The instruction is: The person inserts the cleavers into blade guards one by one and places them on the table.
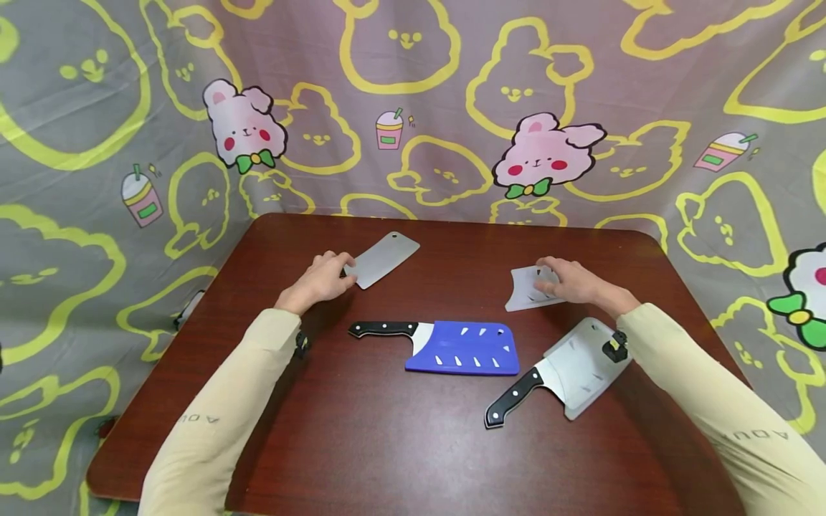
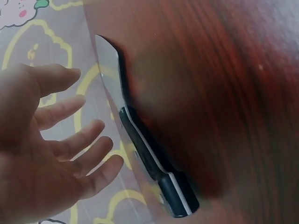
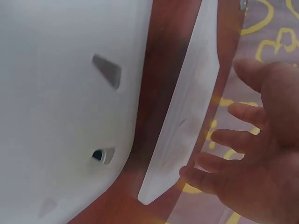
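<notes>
My left hand [image 1: 325, 278] hovers over the near end of a cleaver with a bare metal blade [image 1: 387, 259], hiding its handle in the head view. In the left wrist view the black handle [image 2: 145, 144] shows, apart from my loosely spread fingers. At the right, my right hand [image 1: 571, 279] is over a white slotted blade cover [image 1: 521, 290] and hides part of it. My fingers are spread and relaxed beside that cover in the right wrist view; whether a fingertip touches its edge, I cannot tell.
A second cleaver in a blue blade cover [image 1: 461, 349] lies mid-table, handle leftward. Nearer, to the right, a third cleaver with a white cover [image 1: 581, 365] lies partly under my right wrist. A patterned curtain [image 1: 413, 107] hangs behind the brown table [image 1: 387, 444].
</notes>
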{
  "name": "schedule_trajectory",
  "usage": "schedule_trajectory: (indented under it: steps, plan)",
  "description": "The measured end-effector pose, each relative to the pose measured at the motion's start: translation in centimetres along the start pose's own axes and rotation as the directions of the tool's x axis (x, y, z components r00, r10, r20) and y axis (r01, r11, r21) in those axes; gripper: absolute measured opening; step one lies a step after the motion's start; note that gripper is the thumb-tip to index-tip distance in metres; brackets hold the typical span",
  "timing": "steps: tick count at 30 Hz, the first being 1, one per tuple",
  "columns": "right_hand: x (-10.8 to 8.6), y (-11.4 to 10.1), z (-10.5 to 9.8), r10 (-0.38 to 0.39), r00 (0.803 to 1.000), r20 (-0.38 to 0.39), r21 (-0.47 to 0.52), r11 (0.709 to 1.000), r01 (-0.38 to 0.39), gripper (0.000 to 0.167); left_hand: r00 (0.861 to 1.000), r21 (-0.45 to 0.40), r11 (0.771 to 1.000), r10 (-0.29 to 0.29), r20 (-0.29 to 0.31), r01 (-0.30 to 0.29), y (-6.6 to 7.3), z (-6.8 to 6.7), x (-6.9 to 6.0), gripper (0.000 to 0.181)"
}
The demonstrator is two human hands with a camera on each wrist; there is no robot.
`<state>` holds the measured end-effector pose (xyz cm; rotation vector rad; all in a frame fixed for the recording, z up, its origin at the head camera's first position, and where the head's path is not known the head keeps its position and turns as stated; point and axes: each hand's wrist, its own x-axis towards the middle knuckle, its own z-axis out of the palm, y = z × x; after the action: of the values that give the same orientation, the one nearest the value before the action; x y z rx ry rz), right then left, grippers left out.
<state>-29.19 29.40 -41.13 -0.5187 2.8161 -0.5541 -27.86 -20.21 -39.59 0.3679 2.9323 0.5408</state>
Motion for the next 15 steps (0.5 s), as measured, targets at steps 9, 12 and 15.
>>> schedule_trajectory:
  steps: [9,12,15]
  plan:
    - [0.1,1.2,0.2,0.045,0.997,0.061,0.006,0.999,-0.046,0.08,0.995,0.03,0.996,-0.081,0.051,0.08,-0.9,0.6,0.4,0.051]
    - [0.2,1.5,0.3,0.049,0.996,0.08,-0.013,0.999,-0.048,0.081,0.993,0.042,0.994,-0.107,0.053,0.105,-1.2,0.7,0.4,0.052]
    - [0.1,1.6,0.3,0.061,0.993,0.1,-0.052,0.997,-0.056,0.081,0.991,0.046,0.992,-0.124,0.052,0.121,-1.3,0.8,0.3,0.052]
